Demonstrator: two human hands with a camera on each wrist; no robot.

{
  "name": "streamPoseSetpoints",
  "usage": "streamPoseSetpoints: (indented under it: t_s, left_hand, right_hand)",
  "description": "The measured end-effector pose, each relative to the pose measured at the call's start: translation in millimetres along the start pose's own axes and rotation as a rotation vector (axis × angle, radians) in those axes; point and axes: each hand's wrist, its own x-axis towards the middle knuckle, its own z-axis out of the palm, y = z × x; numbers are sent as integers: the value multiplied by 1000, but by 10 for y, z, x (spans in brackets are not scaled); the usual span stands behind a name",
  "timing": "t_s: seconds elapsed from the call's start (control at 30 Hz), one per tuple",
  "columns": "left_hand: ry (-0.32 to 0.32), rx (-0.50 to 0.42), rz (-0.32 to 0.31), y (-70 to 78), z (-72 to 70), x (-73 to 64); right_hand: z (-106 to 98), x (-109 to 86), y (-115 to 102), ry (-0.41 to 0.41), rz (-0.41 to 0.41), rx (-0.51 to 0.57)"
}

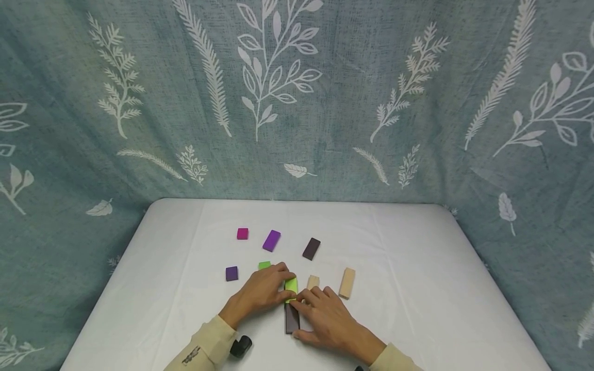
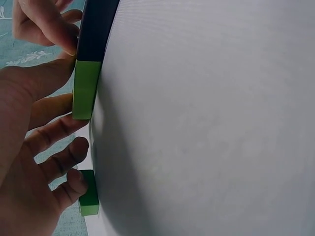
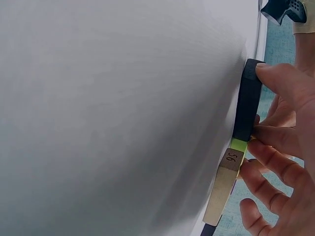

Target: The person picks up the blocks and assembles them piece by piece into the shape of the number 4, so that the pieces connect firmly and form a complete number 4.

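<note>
A lime-green block (image 1: 291,285) lies end to end with a dark brown block (image 1: 292,319) on the white table. My left hand (image 1: 263,289) pinches the lime-green block between thumb and fingers at its two ends. The dark brown block is held by my right hand (image 1: 330,322), thumb at the near end and fingertips at the far end, by the joint. In the left wrist view, a darker green block (image 2: 89,196) sits beyond my left little finger. A short beige block (image 1: 313,282) stands just past my right fingers, partly hidden.
A longer beige block (image 1: 347,283) lies to the right. Farther back are a magenta block (image 1: 243,234), a purple block (image 1: 271,240) and another dark brown block (image 1: 311,249). A dark purple block (image 1: 231,273) is at left. The white table (image 1: 399,247) meets a leaf-patterned curtain (image 1: 334,154).
</note>
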Motion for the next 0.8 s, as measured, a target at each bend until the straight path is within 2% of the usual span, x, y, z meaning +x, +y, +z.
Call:
streamPoseSetpoints:
  t_s: [0.23,0.43,0.57,0.8]
  left_hand:
    - [2,-18,-15,6,-41,-19]
    - [67,0,-15,-32,-130,-34]
    - [123,6,-51,-98,-189,-54]
    - [197,14,-155,-191,-260,-102]
  right_hand:
    - [-6,0,-5,0,1,14]
    - [-14,7,-10,-14,16,32]
    - [-25,10,-12,-35,23,43]
    - [-32,3,-17,-61,23,59]
